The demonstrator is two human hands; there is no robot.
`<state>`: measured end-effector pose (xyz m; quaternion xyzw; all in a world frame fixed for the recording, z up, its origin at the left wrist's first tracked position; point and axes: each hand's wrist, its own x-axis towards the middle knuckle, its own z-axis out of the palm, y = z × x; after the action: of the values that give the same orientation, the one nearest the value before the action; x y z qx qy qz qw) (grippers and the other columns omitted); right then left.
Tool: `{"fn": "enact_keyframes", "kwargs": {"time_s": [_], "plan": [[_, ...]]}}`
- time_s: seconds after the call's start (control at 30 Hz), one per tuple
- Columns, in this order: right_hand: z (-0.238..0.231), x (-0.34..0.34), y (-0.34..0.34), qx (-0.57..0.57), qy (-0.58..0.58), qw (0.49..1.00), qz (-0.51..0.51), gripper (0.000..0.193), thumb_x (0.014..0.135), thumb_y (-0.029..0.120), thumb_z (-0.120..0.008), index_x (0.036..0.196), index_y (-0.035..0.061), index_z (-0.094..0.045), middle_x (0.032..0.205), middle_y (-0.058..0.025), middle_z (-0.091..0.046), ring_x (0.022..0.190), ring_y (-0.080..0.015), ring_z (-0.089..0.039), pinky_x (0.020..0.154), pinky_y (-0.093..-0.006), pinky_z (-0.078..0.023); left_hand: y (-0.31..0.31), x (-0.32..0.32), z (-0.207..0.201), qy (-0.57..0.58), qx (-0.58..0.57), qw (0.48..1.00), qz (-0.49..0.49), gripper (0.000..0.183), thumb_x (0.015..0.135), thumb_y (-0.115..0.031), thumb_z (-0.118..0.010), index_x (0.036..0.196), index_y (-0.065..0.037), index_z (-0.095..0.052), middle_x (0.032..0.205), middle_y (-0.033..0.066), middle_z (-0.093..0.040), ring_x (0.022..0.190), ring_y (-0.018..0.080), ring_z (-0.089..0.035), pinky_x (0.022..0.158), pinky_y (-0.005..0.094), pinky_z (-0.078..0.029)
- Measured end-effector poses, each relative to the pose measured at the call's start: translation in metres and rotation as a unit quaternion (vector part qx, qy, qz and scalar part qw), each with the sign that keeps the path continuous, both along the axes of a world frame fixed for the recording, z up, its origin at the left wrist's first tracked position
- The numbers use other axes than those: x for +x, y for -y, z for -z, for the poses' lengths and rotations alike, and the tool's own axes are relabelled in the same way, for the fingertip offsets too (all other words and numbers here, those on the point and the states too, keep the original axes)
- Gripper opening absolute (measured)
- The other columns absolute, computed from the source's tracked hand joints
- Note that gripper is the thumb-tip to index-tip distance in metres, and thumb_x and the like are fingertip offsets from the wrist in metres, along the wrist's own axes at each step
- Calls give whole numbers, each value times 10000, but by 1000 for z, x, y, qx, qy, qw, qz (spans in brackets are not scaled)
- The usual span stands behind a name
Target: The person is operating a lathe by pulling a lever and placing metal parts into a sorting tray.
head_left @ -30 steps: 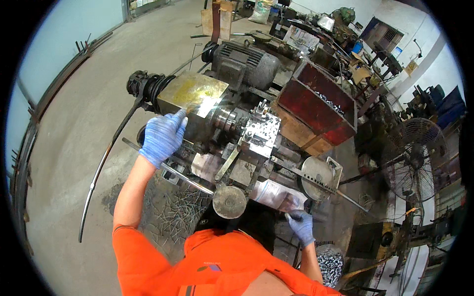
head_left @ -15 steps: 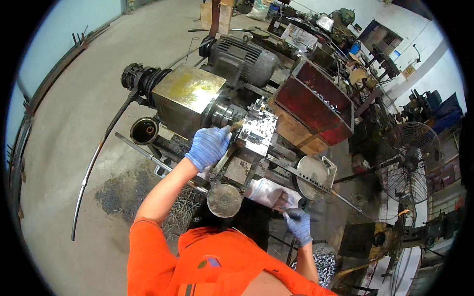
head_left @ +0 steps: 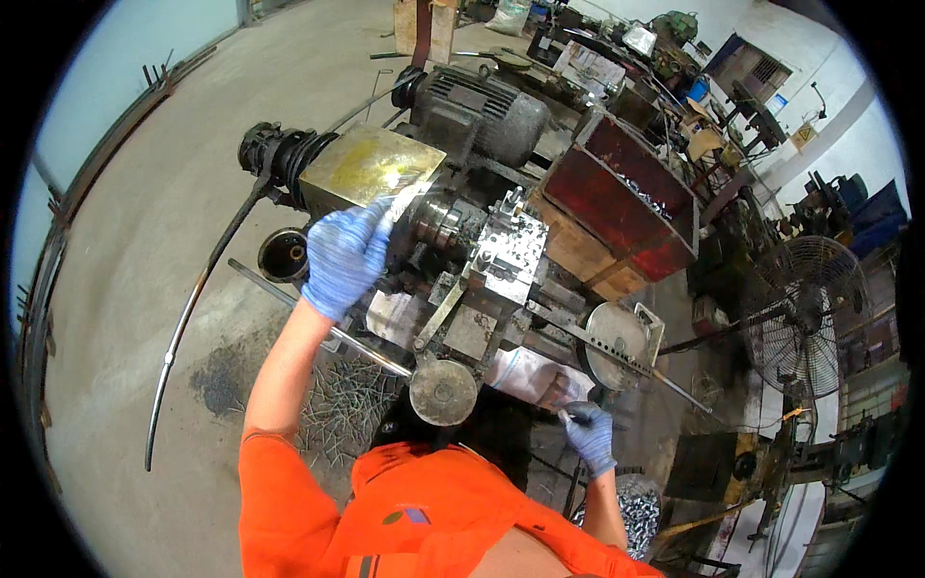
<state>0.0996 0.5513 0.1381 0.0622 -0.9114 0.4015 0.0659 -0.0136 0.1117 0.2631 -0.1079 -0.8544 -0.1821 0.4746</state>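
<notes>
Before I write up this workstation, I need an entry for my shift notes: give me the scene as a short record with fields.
Left hand: blue-gloved, at the near edge of the metal housing; grip unclear
Right hand: blue-gloved, fingers by the pale sheet's lower right corner; grip unclear
Beyond the housing: ribbed motor
Right of motor: red box containing small metal parts
Floor: thin metal strands, lower left of centre
Far right: caged fan

Metalworking workshop: lathe-like machine (head_left: pixel 511 252), large motor (head_left: pixel 493 120), red bin (head_left: pixel 607 207), metal scraps (head_left: pixel 349 414) on grey floor (head_left: pixel 145 241).
</notes>
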Motion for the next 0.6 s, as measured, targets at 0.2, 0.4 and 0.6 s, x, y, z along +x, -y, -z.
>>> {"fn": "enact_keyframes", "kwargs": {"time_s": [0.2, 0.4, 0.6], "plan": [[4, 4, -8, 4, 25, 999, 21, 150, 676, 107, -746, 767, 17, -670, 754, -107, -663, 690, -199, -637, 670, -289, -494, 17, -4, 9, 189, -44, 979, -60, 291, 838, -298, -559, 1071, -127, -602, 715, 136, -620, 629, 298, -601, 573, 398, -468], [-3, 7, -18, -34, 43, 997, 50, 130, 684, 102, -741, 758, 28, -663, 730, -82, -650, 664, -175, -616, 650, -283, -486, 44, 28, 25, 183, 217, 958, -32, 376, 867, -323, -557, 1129, -55, -590, 939, 158, -654, 799, 212, -648, 710, 311, -491], [0, 8, -42, -5, 39, 992, 118, 132, 686, 97, -756, 751, 23, -669, 726, -74, -655, 653, -110, -596, 626, -249, -476, 158, 100, 212, 228, 484, 816, -219, 327, 879, -313, -555, 848, 1, -639, 708, 63, -606, 603, 139, -550, 569, 323, -463]]}}
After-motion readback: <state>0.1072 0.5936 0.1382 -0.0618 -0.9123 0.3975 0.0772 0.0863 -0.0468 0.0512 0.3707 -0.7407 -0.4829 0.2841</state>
